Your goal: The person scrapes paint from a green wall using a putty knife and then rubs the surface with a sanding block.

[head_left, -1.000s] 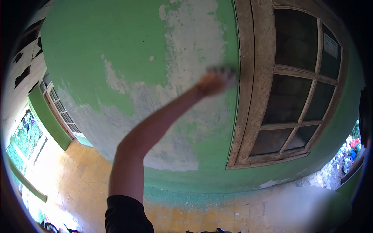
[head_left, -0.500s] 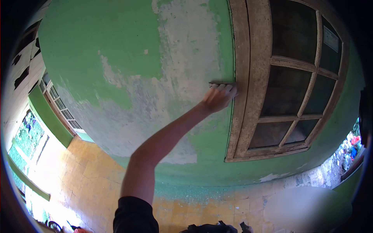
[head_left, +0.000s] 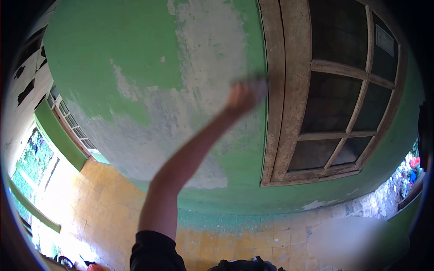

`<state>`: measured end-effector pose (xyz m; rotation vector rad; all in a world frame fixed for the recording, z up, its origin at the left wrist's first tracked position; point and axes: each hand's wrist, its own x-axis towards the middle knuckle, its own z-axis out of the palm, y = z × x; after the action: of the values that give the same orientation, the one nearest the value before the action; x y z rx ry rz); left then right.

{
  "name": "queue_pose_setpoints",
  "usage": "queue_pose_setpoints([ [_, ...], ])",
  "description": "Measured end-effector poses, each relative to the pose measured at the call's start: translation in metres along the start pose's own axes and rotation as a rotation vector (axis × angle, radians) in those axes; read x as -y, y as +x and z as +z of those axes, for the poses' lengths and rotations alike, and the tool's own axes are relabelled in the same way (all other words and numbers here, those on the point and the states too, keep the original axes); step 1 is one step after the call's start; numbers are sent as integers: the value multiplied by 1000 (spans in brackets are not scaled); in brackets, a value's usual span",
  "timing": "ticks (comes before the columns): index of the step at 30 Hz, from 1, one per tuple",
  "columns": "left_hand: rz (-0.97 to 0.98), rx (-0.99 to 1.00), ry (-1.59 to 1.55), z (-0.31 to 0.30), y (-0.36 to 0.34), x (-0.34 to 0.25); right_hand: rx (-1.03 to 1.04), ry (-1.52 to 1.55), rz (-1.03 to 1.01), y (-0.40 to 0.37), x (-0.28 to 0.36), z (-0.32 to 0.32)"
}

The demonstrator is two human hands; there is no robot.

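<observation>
My left hand [head_left: 245,95], smeared by motion, is closed around a flat dark scraper [head_left: 247,80] against the wall. It is just left of the wooden window frame [head_left: 273,95]. The blade is blurred, and its upper edge shows above my knuckles. Around the hand, the green wall [head_left: 122,31] has a large pale grey patch [head_left: 212,36] where the paint is gone, running down and to the left. My right hand is not in view.
A window with several glass panes [head_left: 334,104] fills the right side. Paint flakes [head_left: 239,226] lie on the yellow tiled floor [head_left: 113,198] by the wall's base. Far left are a green pillar [head_left: 58,131] and another window [head_left: 74,124]. Dark gear [head_left: 244,265] shows at the bottom edge.
My left hand has moved up and slightly left along the wall with the scraper and is now blurred. The view has shifted slightly. A small shape at the bottom edge has mostly left the picture.
</observation>
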<state>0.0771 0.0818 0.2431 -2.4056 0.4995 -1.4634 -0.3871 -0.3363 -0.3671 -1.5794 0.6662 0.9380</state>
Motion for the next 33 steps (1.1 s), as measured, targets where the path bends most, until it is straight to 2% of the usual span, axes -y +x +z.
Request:
queue_pose_setpoints([
  [1,213,-68,-8,20,-54,-21,18,8,1,1,-2,5],
  [2,233,-166,0,19,-85,-44,33,12,-2,2,-2,8],
  [5,250,367,-138,17,-130,-29,60,33,-15,3,-2,12],
  [6,210,142,-216,10,-105,-5,72,38,-16,3,-1,11],
  [7,179,91,-132,-1,-74,22,74,38,-14,3,-1,10],
  [9,48,-220,39,-46,12,74,78,47,-12,0,-1,5],
  [10,-143,-121,83,-80,58,97,76,52,-11,-1,-2,2],
  [11,-239,-317,13,-112,97,114,73,52,-14,-2,-2,-3],
  [12,-328,-426,57,-120,126,142,71,58,-11,-3,-4,-8],
  [15,-195,-664,66,-128,141,143,54,80,-5,-9,-11,-29],
  [17,-369,-325,17,-95,104,111,37,97,-9,-12,-17,-49],
  [18,-268,-316,180,-61,67,85,21,118,-6,-15,-18,-66],
  [19,-145,-258,199,-32,17,55,-2,86,-3,-13,-24,-64],
  [20,30,-115,-36,-7,-33,29,-30,67,7,-17,-28,-70],
  [21,65,22,-297,17,-80,2,-63,48,17,-21,-33,-71],
  [22,210,44,-79,24,-127,-22,-98,32,18,-23,-35,-73],
  [24,156,442,-292,13,-164,-22,-175,16,26,-25,-42,-82],
  [26,245,-99,-134,14,-138,18,-221,10,35,-29,-45,-88],
  [27,74,90,-84,-12,-108,45,-236,8,42,-33,-44,-93],
  [28,69,-101,-11,-21,-77,84,-246,5,59,-36,-43,-93],
  [29,-15,-122,44,-37,-39,123,-252,4,65,-38,-43,-93],
  [30,-211,-197,15,-50,3,166,-256,2,67,-39,-42,-92],
  [32,-414,-324,22,-141,73,182,-255,1,70,-40,-43,-87],
  [33,-426,-338,34,-149,83,189,-258,-4,71,-40,-41,-85],
])
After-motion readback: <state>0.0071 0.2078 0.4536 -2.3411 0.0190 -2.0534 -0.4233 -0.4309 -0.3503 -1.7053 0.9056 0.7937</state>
